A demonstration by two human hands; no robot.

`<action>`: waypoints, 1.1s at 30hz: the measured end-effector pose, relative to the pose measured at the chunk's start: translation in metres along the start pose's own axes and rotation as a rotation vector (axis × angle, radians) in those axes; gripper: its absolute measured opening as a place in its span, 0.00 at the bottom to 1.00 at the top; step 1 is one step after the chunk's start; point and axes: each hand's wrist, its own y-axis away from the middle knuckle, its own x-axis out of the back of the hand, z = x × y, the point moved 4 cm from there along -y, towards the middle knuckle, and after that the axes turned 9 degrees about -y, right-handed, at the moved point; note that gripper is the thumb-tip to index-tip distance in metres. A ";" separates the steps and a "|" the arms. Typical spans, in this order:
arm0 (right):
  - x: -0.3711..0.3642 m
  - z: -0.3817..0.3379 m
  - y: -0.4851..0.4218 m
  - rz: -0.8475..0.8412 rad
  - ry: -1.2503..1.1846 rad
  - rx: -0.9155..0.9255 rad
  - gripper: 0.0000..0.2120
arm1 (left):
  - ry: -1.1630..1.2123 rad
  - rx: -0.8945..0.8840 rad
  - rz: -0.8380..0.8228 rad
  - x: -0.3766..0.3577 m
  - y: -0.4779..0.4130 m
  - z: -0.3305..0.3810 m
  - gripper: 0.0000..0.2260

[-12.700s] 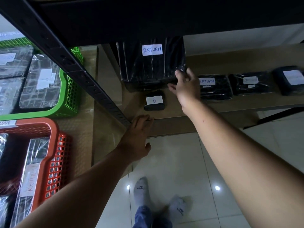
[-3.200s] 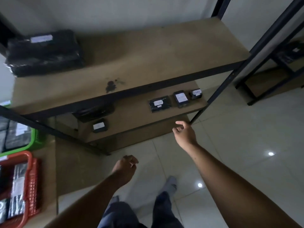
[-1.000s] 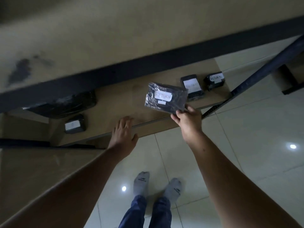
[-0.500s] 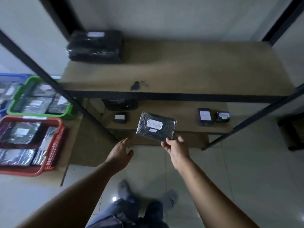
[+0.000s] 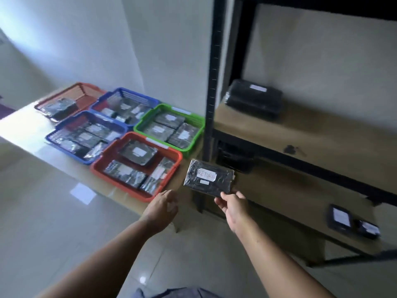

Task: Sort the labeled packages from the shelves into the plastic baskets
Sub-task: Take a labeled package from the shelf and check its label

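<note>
My right hand (image 5: 233, 206) pinches the lower edge of a black wrapped package (image 5: 209, 179) with a white label reading RETURN, held in the air in front of the shelf post. My left hand (image 5: 162, 208) hovers empty, fingers loosely apart, just below the near red basket (image 5: 175, 168). That basket holds several wrapped packages. Behind it stand a green basket (image 5: 148, 123), two blue baskets (image 5: 86, 161) and a far red basket (image 5: 84, 87), all with packages inside.
The baskets sit on a low board (image 5: 28, 125) left of the black metal shelf unit (image 5: 211, 82). A large black package (image 5: 253, 100) lies on the middle shelf. Two small labeled packages (image 5: 340, 218) rest on the lower shelf at right. Glossy tiled floor lies below.
I have turned left from the shelf toward the baskets. The RETURN package, taken off the lower shelf a second ago, stays in my right hand and now hangs near the red basket.
</note>
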 end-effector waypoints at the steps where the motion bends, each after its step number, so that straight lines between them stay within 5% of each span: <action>1: -0.022 0.015 0.004 -0.002 -0.001 0.003 0.13 | 0.011 0.010 0.018 0.014 0.006 -0.020 0.11; 19: -0.336 0.203 0.046 -0.155 0.160 0.015 0.11 | 0.054 0.152 0.156 0.177 0.081 -0.321 0.15; 28: -0.479 0.237 -0.025 -0.248 0.304 0.032 0.12 | 0.083 0.299 0.129 0.255 0.020 -0.430 0.18; 33: -0.591 0.227 -0.062 -0.386 0.527 0.098 0.12 | 0.413 0.501 0.222 0.346 -0.042 -0.495 0.18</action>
